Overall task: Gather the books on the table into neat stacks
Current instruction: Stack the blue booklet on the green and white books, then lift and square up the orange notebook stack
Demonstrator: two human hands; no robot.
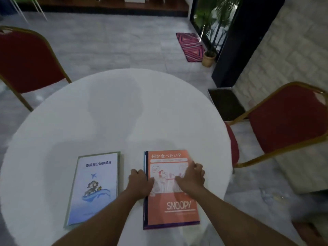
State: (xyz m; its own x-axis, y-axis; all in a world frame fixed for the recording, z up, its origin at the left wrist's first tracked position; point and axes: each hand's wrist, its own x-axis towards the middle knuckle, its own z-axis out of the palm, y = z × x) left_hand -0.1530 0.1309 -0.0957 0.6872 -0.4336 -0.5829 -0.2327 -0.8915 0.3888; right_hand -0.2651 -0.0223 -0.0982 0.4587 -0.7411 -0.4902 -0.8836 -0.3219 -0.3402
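Two stacks of books lie on the near part of a round white table (124,103). On the right, an orange Snoopy book (177,210) tops a stack whose purple and blue edges show beneath it. My left hand (140,181) presses against that stack's left edge with curled fingers. My right hand (192,175) rests flat on the orange cover, near its right side. On the left, a pale blue book (94,189) with an aeroplane picture lies on a green-edged book, untouched.
A red chair with a gold frame (24,64) stands at the far left of the table and another (284,121) at the right. Beyond are a patterned rug (191,47), a potted plant (209,57) and a dark floor mat (227,103).
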